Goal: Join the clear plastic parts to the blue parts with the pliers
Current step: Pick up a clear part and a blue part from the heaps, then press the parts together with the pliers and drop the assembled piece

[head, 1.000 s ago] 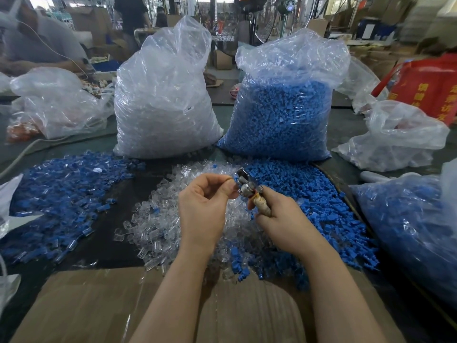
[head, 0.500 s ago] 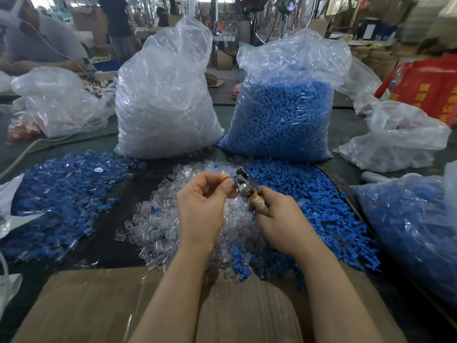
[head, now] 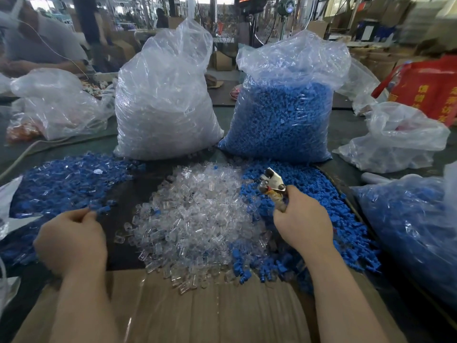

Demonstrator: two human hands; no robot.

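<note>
Busy workshop behind, cartons and other workers out of focus; in front a dark bench (head: pixel 118 194) with a cardboard sheet (head: pixel 210 310) at the near edge. Two tall bags at twelve o'clock: clear plastic parts (head: pixel 165 115) bagged on the left, blue parts (head: pixel 284 120) bagged on the right. Loose heaps nearer: a clear pile (head: pixel 197 219) dead centre, a blue pile (head: pixel 321 194) at two o'clock, a pile of what look like joined pieces (head: pixel 61 184) at ten o'clock. Left hand (head: pixel 71 238) at nine o'clock, by the edge of the joined pile, thumb and forefinger pinched together over something small; whether a piece sits between them, cannot tell. Right hand (head: pixel 304 219) at three o'clock, fingers wrapped round the taped handles of the pliers (head: pixel 272 184), nose tilted up and away toward eleven, jaws slightly apart, apparently empty. Probably the drop-off and restock step. Best done by releasing low over the joined pile, then picking one clear part and one blue part from the centre and right heaps, seating them square by hand before squeezing. Pliers kept raised, clear of the heaps.
</note>
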